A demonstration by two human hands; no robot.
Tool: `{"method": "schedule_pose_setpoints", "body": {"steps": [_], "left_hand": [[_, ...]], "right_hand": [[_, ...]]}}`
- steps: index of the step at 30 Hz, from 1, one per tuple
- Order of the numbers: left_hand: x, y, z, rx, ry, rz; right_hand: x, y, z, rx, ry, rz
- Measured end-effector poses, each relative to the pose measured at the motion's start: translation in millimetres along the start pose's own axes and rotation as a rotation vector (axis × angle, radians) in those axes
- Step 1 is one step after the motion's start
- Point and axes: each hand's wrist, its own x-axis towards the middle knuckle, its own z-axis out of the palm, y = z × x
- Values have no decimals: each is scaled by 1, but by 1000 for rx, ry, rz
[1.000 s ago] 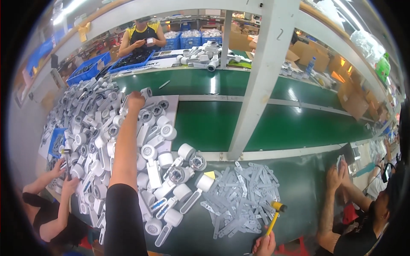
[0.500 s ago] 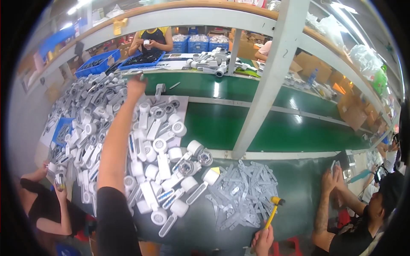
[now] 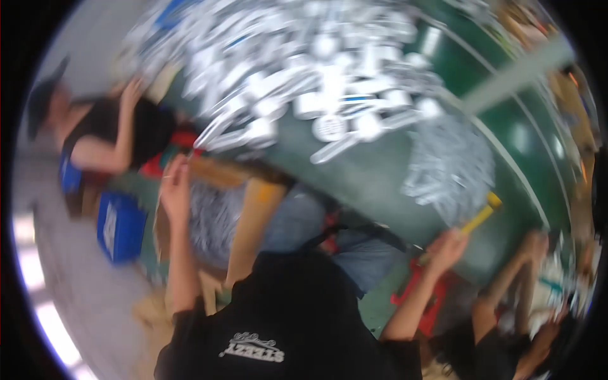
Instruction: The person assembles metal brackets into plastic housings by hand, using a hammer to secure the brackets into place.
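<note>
My right hand (image 3: 447,249) is wrapped round the yellow handle of a small mallet (image 3: 480,216). The mallet's head points away from me, just past a heap of flat grey plastic strips (image 3: 451,163) on the dark green table (image 3: 354,174). On the left, my left hand (image 3: 175,183) is raised beside an opened cardboard box (image 3: 250,221) with many grey parts in it. The fingertips of that hand are drawn together; blur hides what they may hold. White handheld-fan-like housings (image 3: 329,82) with round heads cover the table's far side.
A person in black (image 3: 104,133) sits at the left, near a blue bin (image 3: 120,227) on the floor. Another person's arms (image 3: 516,275) reach to the table at my right. Behind the table runs a green conveyor (image 3: 522,136) with a pale slanted post (image 3: 519,75).
My view has swung down and turned. My left hand has come back from over the housings to beside the cardboard box. My right hand still grips the mallet.
</note>
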Motion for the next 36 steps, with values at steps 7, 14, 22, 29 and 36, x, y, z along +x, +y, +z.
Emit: {"method": "schedule_pose_setpoints", "body": {"steps": [7,14,22,29,36], "left_hand": [[-249,-274,-85,578,-40,-733],[-331,-352,-39,441,-344,-1058],[-359,-365,26,573,-64,-1312],[-362,-339,31,522,-17,-1243],[-393,-361,-10,166,28,-1269]], "right_hand": [[-21,-18,19,-204,-87,-111],[-5,-7,5,-240,-96,-149],[4,0,4,-270,-68,-156],[12,2,-1,-308,-63,-149],[13,10,6,-247,-98,-111]]}}
